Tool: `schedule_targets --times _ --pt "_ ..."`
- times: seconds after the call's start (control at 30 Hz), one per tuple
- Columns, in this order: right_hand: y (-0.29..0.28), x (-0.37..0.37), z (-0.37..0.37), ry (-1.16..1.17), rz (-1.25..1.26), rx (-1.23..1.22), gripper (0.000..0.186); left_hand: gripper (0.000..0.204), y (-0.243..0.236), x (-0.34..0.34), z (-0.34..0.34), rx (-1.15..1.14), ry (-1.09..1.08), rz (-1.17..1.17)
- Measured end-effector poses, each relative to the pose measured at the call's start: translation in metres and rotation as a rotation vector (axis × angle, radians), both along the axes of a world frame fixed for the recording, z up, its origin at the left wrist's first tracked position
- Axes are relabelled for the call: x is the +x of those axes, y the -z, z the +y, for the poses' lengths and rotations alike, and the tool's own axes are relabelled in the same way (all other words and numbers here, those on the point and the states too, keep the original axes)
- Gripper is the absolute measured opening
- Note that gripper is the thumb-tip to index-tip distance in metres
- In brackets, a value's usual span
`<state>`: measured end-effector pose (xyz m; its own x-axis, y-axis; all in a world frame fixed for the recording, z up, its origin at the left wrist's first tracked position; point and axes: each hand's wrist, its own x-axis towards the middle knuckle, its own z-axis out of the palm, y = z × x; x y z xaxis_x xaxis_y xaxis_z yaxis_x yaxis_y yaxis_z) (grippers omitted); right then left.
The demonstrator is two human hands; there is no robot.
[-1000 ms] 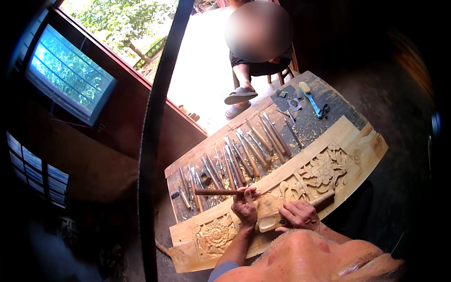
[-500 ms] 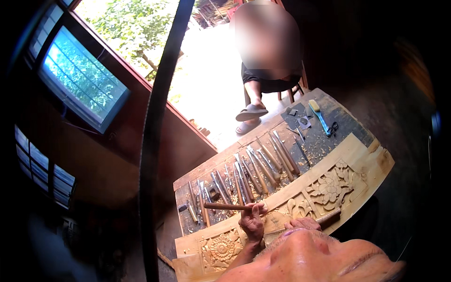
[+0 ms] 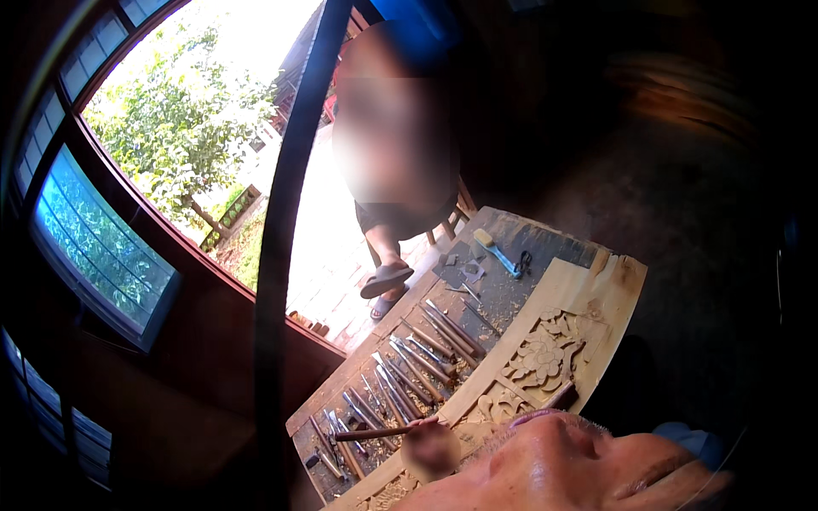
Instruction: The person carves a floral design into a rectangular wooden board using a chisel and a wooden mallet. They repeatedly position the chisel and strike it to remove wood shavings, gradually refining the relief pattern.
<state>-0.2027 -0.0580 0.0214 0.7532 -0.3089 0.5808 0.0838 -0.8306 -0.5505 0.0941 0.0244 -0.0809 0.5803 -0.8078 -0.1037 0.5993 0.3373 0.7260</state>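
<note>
My left hand point(image 3: 430, 449), smeared over in the picture, is closed around a carving chisel point(image 3: 366, 434). Its dark brown wooden handle sticks out to the left over the bench; its blade end cannot be made out. Under the hand lies a long pale wooden board point(image 3: 588, 294), with a flower-and-leaf relief point(image 3: 541, 353) on its right part and another carved patch point(image 3: 383, 494) at its lower left. A short brown wooden bar point(image 3: 561, 397) rests on the board at the lower right. My right hand does not show.
Beyond the board, a row of wood-handled chisels point(image 3: 417, 366) lies among shavings on the bench point(image 3: 298, 417). A blue-handled brush point(image 3: 498, 253) and grey scraps point(image 3: 471, 271) are at its far end. A seated person's sandalled foot point(image 3: 388, 277) is beyond. A dark strap point(image 3: 277, 255) crosses the view.
The view has shifted, so bench and board sit lower and further left. My left hand still grips the chisel. My right hand, on the board before, has dropped out of sight.
</note>
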Motion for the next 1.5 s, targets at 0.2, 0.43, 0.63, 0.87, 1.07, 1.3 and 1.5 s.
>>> schedule_targets --times 0.2,0.43,0.63,0.87,1.07,1.3,1.5 --pt "-0.041 -0.005 0.016 0.080 0.071 0.040 0.062 0.021 -0.031 -0.030 -0.021 0.153 -0.178 -0.420" --pt "-0.050 -0.009 0.007 0.053 0.025 0.011 0.061 0.019 -0.049 -0.045 -0.020 0.205 -0.285 -0.663" --pt "-0.039 0.004 0.007 0.181 0.173 -0.185 0.048 0.020 -0.071 -0.061 -0.016 0.278 -0.362 -0.743" --pt "-0.002 0.018 0.002 0.193 0.208 -0.259 0.071 0.019 -0.070 -0.056 -0.021 0.280 -0.362 -0.749" --pt "-0.015 0.015 0.005 0.187 0.216 -0.225 0.048 0.017 -0.081 -0.058 -0.020 0.281 -0.379 -0.787" --pt "-0.044 0.021 -0.011 0.157 0.331 -0.145 0.047 0.018 -0.076 -0.064 -0.019 0.282 -0.356 -0.671" --pt "-0.027 0.020 -0.006 0.147 0.295 -0.226 0.046 0.018 -0.079 -0.061 -0.017 0.277 -0.354 -0.677"
